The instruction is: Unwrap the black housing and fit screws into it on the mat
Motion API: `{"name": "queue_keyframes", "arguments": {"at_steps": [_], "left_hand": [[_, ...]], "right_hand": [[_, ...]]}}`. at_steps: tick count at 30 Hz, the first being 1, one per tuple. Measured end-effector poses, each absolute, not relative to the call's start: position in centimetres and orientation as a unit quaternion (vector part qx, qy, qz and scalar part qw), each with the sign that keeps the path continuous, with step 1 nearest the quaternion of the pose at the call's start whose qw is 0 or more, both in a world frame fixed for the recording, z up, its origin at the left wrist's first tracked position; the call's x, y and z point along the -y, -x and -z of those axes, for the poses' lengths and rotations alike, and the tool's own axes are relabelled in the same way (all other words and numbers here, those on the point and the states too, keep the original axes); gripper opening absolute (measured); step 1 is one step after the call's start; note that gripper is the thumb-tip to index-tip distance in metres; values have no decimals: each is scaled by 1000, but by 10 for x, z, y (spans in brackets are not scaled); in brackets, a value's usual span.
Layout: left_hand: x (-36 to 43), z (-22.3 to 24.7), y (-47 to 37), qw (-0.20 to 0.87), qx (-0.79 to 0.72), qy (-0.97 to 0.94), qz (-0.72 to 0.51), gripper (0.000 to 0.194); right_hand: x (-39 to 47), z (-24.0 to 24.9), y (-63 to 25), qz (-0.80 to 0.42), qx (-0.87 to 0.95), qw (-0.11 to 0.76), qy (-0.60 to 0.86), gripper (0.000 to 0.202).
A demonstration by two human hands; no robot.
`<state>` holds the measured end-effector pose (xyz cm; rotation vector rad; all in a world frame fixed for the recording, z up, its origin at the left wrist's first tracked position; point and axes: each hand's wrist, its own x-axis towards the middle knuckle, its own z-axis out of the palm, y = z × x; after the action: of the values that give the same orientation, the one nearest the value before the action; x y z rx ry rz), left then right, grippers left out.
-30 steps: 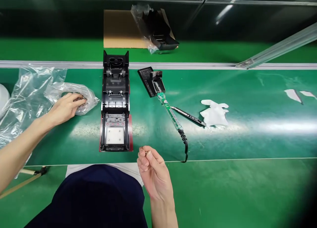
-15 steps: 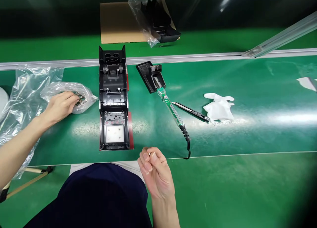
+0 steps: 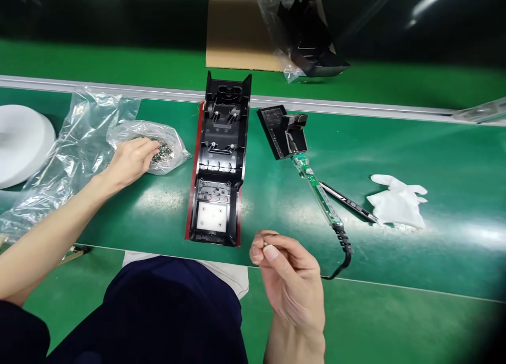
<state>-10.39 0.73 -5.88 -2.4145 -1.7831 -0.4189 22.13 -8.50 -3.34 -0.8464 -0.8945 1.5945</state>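
A long black plastic housing [image 3: 219,163] with a red edge and a white square pad lies lengthwise on the green belt in front of me. My left hand [image 3: 130,161] reaches into a small clear bag of tiny parts [image 3: 166,147] to the left of the housing, fingers among the parts. My right hand [image 3: 286,279] hovers near the front edge, just right of the housing's near end, fingertips pinched on a small metal part [image 3: 265,243].
A black bracket with a green circuit strip and black cable [image 3: 316,190] lies right of the housing. A dark pen-like tool [image 3: 348,201] and a white glove [image 3: 399,200] lie further right. Crumpled clear plastic [image 3: 67,158], a white roll [image 3: 19,142], cardboard [image 3: 241,34] with a bagged black part behind the rail.
The view has shifted, so everything sits further right in the picture. My left hand stays in the bag and my right hand keeps its pinch on the small part.
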Motion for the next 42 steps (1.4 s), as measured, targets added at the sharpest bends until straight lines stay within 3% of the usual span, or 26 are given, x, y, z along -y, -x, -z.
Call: {"name": "queue_keyframes", "arguments": {"at_steps": [6, 12, 19, 27, 36, 39, 42], "left_hand": [[-7, 69, 108, 4, 614, 769, 180, 42], [-9, 78, 104, -30, 628, 747, 214, 41], [-9, 87, 103, -54, 618, 738, 267, 40], [-8, 90, 106, -93, 624, 719, 292, 36], [-5, 89, 106, -65, 580, 700, 411, 16], [2, 75, 99, -110, 596, 661, 442, 12], [20, 54, 84, -251, 600, 569, 503, 6]], "right_hand": [[70, 37, -219, -603, 450, 527, 395, 6], [44, 59, -200, -149, 732, 455, 485, 10], [14, 79, -172, 30, 813, 331, 477, 25], [8, 85, -171, 51, 812, 282, 508, 31], [18, 90, -177, 35, 809, 315, 494, 21], [18, 89, -178, 33, 817, 303, 490, 25], [20, 82, -178, 32, 806, 335, 488, 19]]}}
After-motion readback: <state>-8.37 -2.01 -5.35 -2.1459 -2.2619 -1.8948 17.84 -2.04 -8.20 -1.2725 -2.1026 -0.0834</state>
